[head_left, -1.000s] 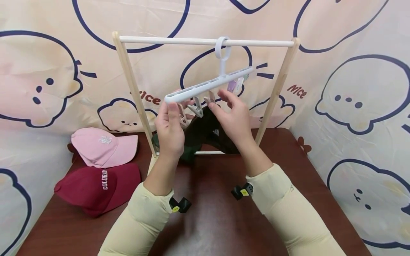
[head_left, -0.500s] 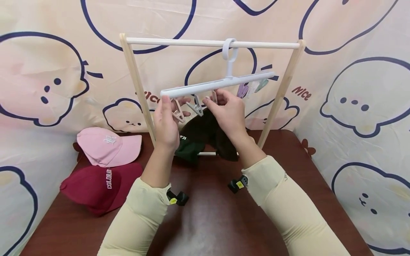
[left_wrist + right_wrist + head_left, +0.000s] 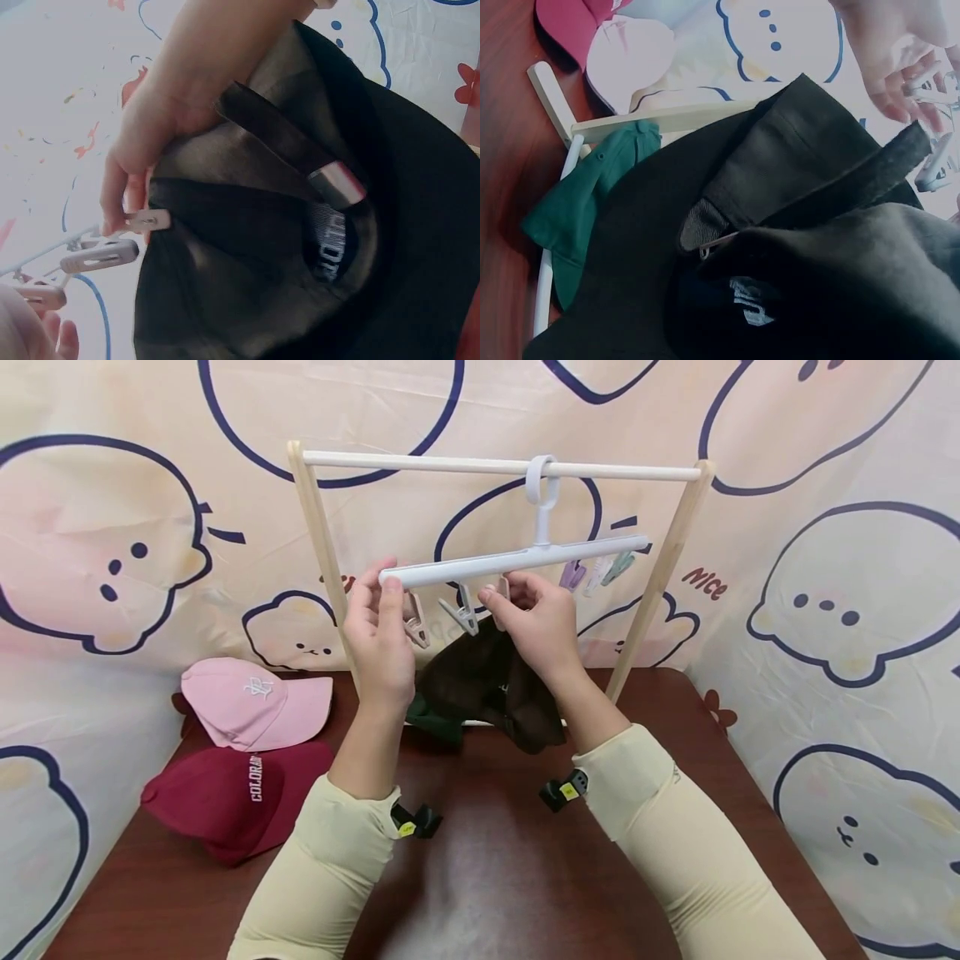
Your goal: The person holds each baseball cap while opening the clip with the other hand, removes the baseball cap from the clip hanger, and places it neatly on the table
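A pale clip hanger hangs by its ring from the rack's top rail, its left end a little lower. My left hand grips that end, thumb in front and fingers behind. Close to those fingers hang a beige clip and a grey clip. With thumb and index finger, my right hand pinches another beige clip, whose tip sits at the edge of a dark brown cap. The cap droops below, its back strap and metal buckle visible in the left wrist view.
A wooden rack with white rails stands at the table's back. Behind the brown cap sits a green cap by the lower rail. Pink and maroon caps lie on the left. Purple, white and green clips hang at the hanger's right.
The hanger has turned and levelled slightly, its right end coming forward. The brown cap hangs lower and more fully in view. Both hands keep their holds; the head view has shifted slightly.
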Demonstrator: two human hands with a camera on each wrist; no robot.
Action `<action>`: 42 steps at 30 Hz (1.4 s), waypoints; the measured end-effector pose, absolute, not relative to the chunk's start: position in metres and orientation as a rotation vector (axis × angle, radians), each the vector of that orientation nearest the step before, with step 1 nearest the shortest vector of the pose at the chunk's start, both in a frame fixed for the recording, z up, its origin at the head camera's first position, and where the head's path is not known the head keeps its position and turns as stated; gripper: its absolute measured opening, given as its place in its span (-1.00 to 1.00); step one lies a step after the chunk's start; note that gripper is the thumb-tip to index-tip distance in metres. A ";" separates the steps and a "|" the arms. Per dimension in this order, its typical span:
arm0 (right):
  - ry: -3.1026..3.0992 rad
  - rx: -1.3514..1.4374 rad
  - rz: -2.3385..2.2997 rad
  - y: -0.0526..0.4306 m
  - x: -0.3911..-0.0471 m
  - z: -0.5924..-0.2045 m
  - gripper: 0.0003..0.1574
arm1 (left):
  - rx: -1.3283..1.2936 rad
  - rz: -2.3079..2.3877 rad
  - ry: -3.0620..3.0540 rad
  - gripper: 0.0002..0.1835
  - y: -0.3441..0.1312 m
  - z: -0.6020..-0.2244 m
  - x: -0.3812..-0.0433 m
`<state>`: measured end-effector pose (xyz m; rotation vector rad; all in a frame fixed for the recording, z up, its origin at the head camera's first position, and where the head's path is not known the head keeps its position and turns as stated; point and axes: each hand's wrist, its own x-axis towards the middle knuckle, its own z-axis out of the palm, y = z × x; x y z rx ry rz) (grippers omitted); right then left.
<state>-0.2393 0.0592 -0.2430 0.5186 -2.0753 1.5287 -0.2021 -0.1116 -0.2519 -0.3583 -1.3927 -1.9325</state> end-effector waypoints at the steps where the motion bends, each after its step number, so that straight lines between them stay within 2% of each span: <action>1: -2.071 0.513 1.525 0.059 -0.239 -0.243 -0.68 | -0.364 -1.901 -1.391 -0.67 -0.112 -0.251 -0.201; 23: -2.046 0.351 1.435 0.053 -0.238 -0.248 -0.70 | -0.325 -1.340 -1.563 -0.62 -0.093 -0.242 -0.166; 28: -2.055 0.324 1.400 0.053 -0.239 -0.250 -0.73 | -0.428 -1.064 -1.347 -0.75 -0.079 -0.243 -0.155; 32: -2.056 0.309 1.392 0.053 -0.238 -0.250 -0.74 | -0.637 -1.085 -1.393 -0.86 -0.065 -0.248 -0.145; 35: -2.055 0.302 1.408 0.053 -0.237 -0.250 -0.74 | -0.736 -1.247 -1.666 -0.77 -0.059 -0.254 -0.143; 42: -2.043 0.315 1.423 0.057 -0.235 -0.250 -0.71 | -0.631 -1.471 -2.048 -0.50 -0.051 -0.266 -0.149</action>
